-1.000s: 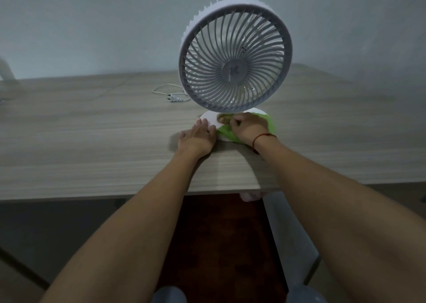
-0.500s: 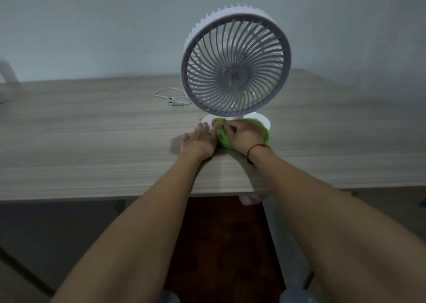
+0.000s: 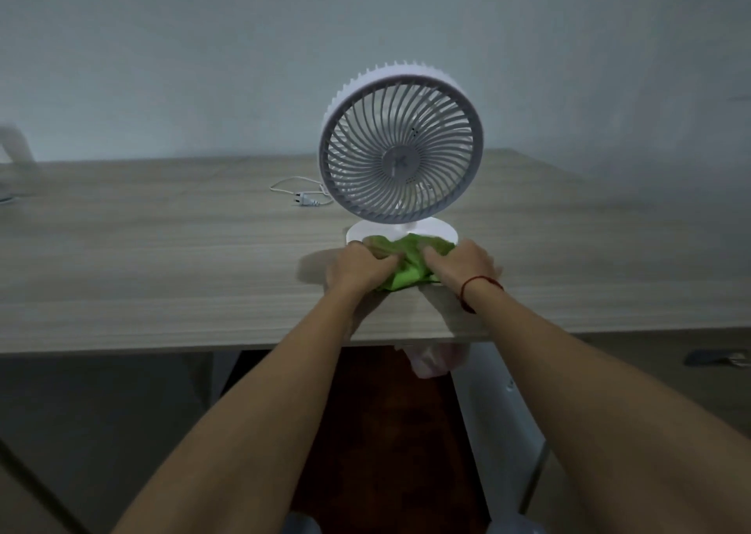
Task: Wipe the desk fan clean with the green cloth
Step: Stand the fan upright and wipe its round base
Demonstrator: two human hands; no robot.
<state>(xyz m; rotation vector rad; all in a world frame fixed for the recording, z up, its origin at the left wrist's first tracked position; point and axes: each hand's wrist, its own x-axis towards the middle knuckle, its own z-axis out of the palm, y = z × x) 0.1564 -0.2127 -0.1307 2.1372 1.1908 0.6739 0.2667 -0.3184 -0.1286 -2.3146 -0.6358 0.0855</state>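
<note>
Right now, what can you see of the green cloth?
The green cloth is a bright green, soft-looking fabric, bunched and creased rather than spread flat. It lies at the near edge of the fan's round white base, partly over it and partly on the wooden desk. The left hand grips its left side and the right hand its right side, fingers dug into the folds. Its underside is hidden.

Desk [image 3: 122, 257]: fan [image 3: 400, 143]; cloth [image 3: 408, 265]; plug [image 3: 302, 199]

Your two bare forearms reaching forward side by side, left hand [image 3: 357, 267] and right hand [image 3: 463, 265] both in front of the desk fan [image 3: 400, 155], fingers curled, apparently gripping the green cloth [image 3: 408, 263], red string round your right wrist
</note>
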